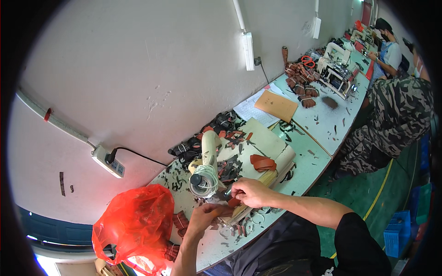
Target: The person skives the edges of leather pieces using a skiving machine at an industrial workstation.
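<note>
My left hand (205, 217) is beside a cream-coloured bench machine (210, 149), its fingers closed on a flat brown leather strip (224, 211). My right hand (252, 192) reaches in from the right, thumb and fingers pinched together close to the machine's working end. What they pinch is too small to make out. Just below those fingertips lies a reddish-brown leather piece (234, 202). White cord (210, 180) is wound round the machine's head, near a round black knob (196, 179). A folded orange-brown leather strip (263, 163) rests on the machine's pale top, among dark scraps.
A red plastic bag (133, 225) stands at left, beside bundled brown strips (180, 222). Clear rings (258, 218) lie at the table's front edge. Farther right are papers, a brown envelope (276, 106), more bundles (301, 87) and another machine (338, 71). Other people work beyond.
</note>
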{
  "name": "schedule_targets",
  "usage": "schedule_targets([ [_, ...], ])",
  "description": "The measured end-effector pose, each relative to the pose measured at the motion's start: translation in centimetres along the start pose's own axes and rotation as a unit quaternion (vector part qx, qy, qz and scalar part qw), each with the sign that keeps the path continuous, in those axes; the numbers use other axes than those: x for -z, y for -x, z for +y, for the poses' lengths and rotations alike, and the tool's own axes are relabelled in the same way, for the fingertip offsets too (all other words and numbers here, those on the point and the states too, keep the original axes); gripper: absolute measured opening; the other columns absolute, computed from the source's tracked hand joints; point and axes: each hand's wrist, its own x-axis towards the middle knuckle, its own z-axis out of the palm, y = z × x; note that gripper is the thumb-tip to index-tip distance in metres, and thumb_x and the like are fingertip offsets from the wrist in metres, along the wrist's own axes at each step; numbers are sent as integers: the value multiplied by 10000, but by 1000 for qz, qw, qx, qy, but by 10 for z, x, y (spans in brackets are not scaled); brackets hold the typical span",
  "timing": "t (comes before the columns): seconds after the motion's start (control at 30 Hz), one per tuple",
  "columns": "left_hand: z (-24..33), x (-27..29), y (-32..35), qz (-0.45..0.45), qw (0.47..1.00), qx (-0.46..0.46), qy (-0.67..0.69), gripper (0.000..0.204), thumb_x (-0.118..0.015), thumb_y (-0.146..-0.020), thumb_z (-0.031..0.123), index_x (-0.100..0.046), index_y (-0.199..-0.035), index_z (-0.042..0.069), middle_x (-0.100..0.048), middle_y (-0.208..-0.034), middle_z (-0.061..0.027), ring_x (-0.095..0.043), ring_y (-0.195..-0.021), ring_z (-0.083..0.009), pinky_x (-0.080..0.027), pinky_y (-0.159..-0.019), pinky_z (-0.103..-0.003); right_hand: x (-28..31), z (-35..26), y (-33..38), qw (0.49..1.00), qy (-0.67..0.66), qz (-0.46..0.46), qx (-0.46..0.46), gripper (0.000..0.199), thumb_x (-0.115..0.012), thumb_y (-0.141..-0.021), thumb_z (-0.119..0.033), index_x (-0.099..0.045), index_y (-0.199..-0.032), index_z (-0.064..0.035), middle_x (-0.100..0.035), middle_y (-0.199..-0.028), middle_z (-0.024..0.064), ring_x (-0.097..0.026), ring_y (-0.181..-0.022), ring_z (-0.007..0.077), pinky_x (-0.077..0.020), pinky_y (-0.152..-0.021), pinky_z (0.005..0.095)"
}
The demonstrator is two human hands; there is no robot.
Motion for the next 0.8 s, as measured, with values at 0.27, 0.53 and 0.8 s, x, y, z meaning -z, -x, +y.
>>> schedule_targets([
  [0.27, -4, 3, 11, 34, 995, 19, 91, 203, -642, -903, 176, -656, -932, -24, -601, -650, -27, -543, -494, -76, -456, -432, -211, 22, -18, 12, 987, -101, 14, -120, 179, -612, -846, -73, -636, -1013, -13, -670, -882, 121, -674, -719, 221, -508, -648, 336],
  [0.53, -6, -4, 4, 59, 998, 6, 26, 245, -654, -891, 190, -657, -928, -52, -633, -672, -57, -573, -509, -94, -465, -439, -224, 13, -10, 9, 994, -95, -42, -43, 130, -607, -834, -81, -632, -940, -10, -635, -837, 115, -643, -726, 222, -503, -655, 343],
  [0.8, 2, -4, 15, -9, 993, -34, 115, 257, -673, -875, 183, -671, -984, -51, -715, -883, -94, -679, -727, -122, -508, -564, -214, 10, 0, 4, 996, -38, 71, -24, 172, -647, -817, -115, -630, -969, -34, -604, -968, 131, -634, -849, 259, -489, -730, 364],
])
